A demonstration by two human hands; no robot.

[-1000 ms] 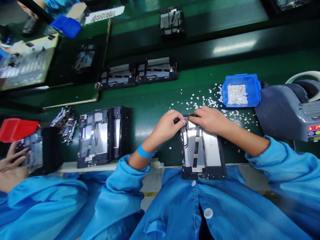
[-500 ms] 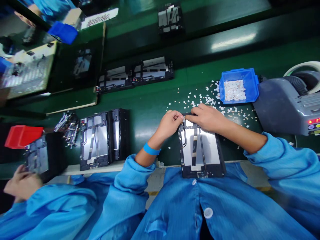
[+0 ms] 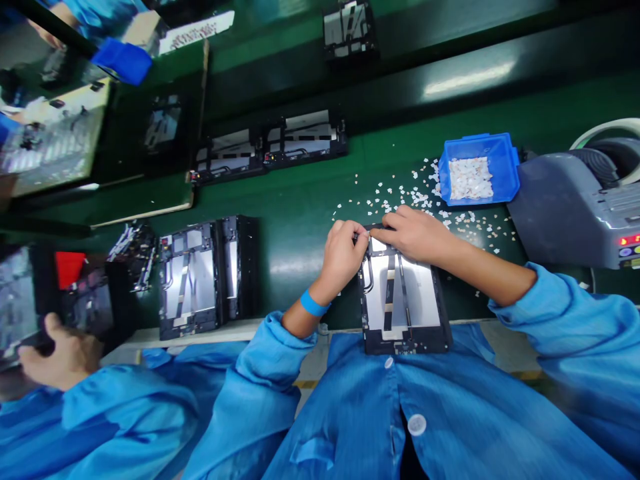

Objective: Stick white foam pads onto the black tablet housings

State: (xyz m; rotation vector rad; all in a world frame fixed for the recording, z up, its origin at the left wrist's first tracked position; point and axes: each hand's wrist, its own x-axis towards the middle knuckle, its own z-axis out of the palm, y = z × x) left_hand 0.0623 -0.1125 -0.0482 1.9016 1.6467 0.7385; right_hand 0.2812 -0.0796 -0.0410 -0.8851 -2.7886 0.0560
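An opened tablet (image 3: 425, 300) with a black frame, silvery inner plates and dark flat cables leans on the table edge against my blue smock. At its top left corner, my left hand (image 3: 345, 250) is pinched closed; whatever its fingertips hold is too small to make out. My right hand (image 3: 415, 233) lies across the tablet's top edge, thumb side on the face and the other fingers curled over the edge, its tip almost touching my left fingertips. Small white stickers or paper bits (image 3: 420, 199) are scattered on the green table just beyond my hands.
A blue bin (image 3: 513, 177) of white bits stands beside a grey tape dispenser (image 3: 555, 207). Left are stacked opened tablets (image 3: 193, 280), a pile of thin parts (image 3: 134, 257) and a red bin (image 3: 69, 268). Further tablets (image 3: 305, 140) lie beyond. A co-worker's hand (image 3: 65, 353) works at far left.
My left hand has rolled and shifted slightly right, closer over the tablet's corner. My right hand stays put. The co-worker at left has lifted a tablet, partly covering the red bin.
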